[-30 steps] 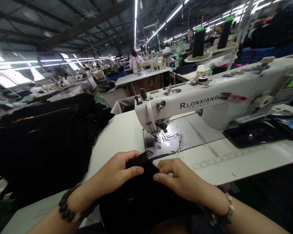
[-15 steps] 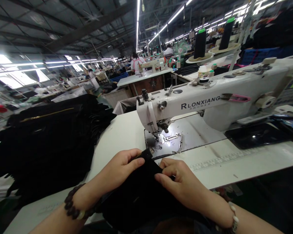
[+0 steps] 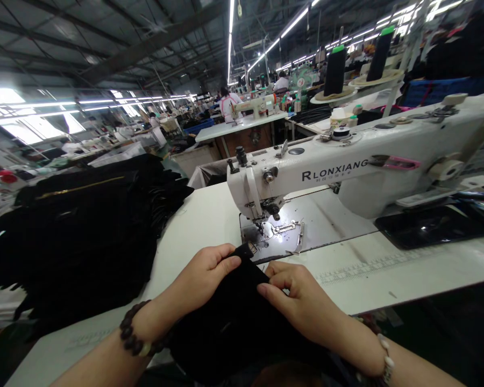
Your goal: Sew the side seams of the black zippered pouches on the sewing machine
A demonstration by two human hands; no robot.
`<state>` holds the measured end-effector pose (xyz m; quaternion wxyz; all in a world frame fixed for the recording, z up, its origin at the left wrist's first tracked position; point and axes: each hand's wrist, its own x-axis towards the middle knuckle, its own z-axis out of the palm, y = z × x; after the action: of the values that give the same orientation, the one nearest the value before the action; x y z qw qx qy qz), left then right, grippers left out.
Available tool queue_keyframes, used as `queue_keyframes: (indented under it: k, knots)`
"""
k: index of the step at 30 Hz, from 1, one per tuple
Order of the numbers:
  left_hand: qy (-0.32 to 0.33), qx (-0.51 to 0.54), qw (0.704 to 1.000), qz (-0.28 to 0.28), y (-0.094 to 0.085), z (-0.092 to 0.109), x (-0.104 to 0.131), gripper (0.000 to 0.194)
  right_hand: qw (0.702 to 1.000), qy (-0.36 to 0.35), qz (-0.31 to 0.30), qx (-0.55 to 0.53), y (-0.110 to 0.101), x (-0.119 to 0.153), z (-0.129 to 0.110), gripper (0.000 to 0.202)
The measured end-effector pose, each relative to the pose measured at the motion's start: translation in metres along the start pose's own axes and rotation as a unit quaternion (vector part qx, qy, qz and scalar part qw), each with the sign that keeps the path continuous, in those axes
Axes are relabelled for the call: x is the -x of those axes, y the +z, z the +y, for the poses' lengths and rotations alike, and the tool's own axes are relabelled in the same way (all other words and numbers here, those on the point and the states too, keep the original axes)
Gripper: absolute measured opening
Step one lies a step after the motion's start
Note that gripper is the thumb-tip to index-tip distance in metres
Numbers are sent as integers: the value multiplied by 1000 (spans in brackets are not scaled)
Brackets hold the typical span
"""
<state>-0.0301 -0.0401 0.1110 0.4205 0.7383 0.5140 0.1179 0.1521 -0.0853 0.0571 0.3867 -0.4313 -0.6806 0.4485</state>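
Between my two hands hangs a piece of black fabric [image 3: 229,312], its lower part dark against my lap. My left hand [image 3: 204,277] pinches its top left edge, thumb on top, beside a folded end with a small metal piece [image 3: 251,248]. My right hand [image 3: 294,293] grips the right edge with thumb and curled fingers. Just beyond the fabric stands a white sewing machine [image 3: 282,174], its needle and presser foot [image 3: 260,228] over the metal plate [image 3: 314,217]. The fabric's folded end is close in front of the presser foot, not under it.
A tall pile of black fabric pieces [image 3: 84,231], one with a gold zipper, lies to the left. A black phone [image 3: 431,227] rests on the table [image 3: 358,274] at right. Pink-handled snips [image 3: 401,163] sit on the machine. Thread cones [image 3: 335,72] stand behind; a person [image 3: 229,105] works farther back.
The view has shifted slightly. My left hand has tilted a little with the fabric's folded end; both hands keep their grip.
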Motion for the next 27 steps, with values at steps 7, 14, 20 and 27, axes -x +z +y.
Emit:
queue_keyframes:
  k: [7, 14, 20, 27]
  knots:
    - [3, -11, 1000, 3, -7, -1, -3, 28, 992, 43, 6, -116, -7, 0, 2, 23]
    - [10, -37, 999, 0, -11, 5, -1, 28, 975, 111, -52, -187, -9, -4, 9, 22]
    - [23, -67, 997, -23, -11, 4, -5, 28, 995, 85, -10, -48, -5, 1, 8, 18]
    - [42, -79, 995, -33, -11, 1, -14, 26, 983, -145, -97, 59, -26, 7, 2, 22]
